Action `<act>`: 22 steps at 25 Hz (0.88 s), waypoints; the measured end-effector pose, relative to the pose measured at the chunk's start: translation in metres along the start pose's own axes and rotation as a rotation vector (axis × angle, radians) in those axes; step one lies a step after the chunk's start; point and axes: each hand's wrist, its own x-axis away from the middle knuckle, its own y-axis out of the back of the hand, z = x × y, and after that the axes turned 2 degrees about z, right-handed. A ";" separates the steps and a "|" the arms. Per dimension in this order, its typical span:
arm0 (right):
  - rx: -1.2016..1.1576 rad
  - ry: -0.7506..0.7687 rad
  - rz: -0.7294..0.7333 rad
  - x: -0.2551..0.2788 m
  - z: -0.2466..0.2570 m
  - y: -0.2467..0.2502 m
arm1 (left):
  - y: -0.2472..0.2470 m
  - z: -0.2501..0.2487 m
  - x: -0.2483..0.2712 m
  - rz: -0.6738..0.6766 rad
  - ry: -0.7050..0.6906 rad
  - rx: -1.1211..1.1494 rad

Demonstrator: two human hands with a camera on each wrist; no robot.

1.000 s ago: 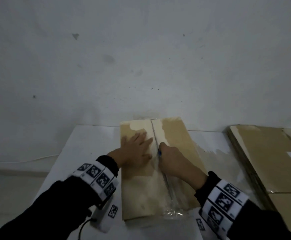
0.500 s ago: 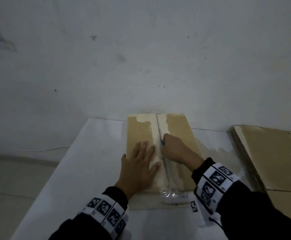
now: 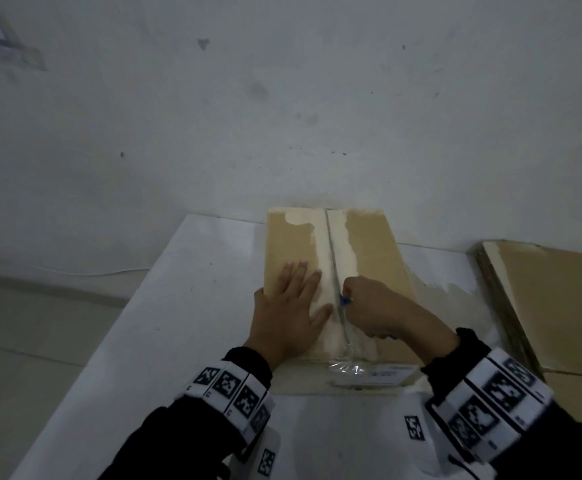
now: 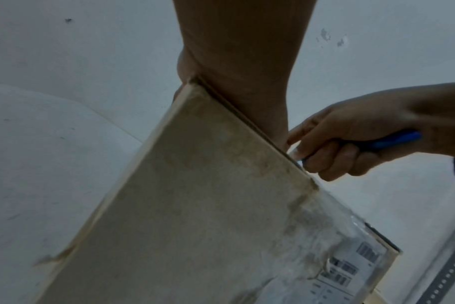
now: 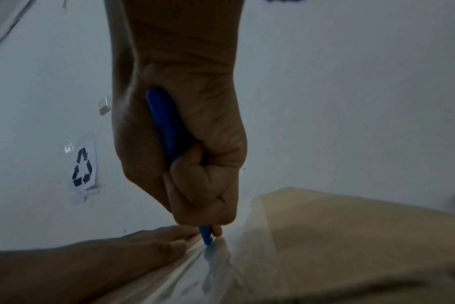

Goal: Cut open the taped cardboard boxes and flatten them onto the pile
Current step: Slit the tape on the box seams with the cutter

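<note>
A brown cardboard box (image 3: 372, 244) stands on the white table (image 3: 178, 306), its top seam running away from me under clear tape. My left hand (image 3: 293, 303) lies flat with straight fingers on the left flap, beside the seam. My right hand (image 3: 372, 306) grips a blue-handled cutter (image 5: 166, 127) in a fist, its tip (image 5: 207, 238) set into the taped seam near the box's near end. In the left wrist view the box's front face (image 4: 195, 216) shows a shipping label (image 4: 351, 267), and the cutter (image 4: 392, 139) sits in the right hand (image 4: 351, 144).
A pile of flattened cardboard (image 3: 542, 299) lies on the table's right side. Close behind the box rises the white wall (image 3: 282, 98), which carries a recycling sign (image 5: 82, 166). Loose clear tape (image 3: 348, 365) hangs over the box's near edge. Left of the box the tabletop is bare.
My right hand has drawn the cutter back toward me along the seam. My left hand stayed flat on the left flap. The head camera has tilted and shifted slightly.
</note>
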 end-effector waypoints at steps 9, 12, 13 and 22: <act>-0.040 0.007 -0.017 0.031 -0.007 -0.017 | 0.002 0.002 -0.016 -0.002 -0.006 -0.024; -0.055 -0.032 0.019 0.031 -0.011 -0.009 | 0.005 0.001 -0.024 -0.006 -0.012 -0.041; -0.044 -0.041 0.032 0.032 -0.013 -0.009 | 0.006 0.001 -0.025 -0.004 -0.014 -0.043; -0.084 -0.033 -0.008 0.046 -0.016 -0.021 | 0.007 0.000 -0.041 0.015 -0.016 -0.025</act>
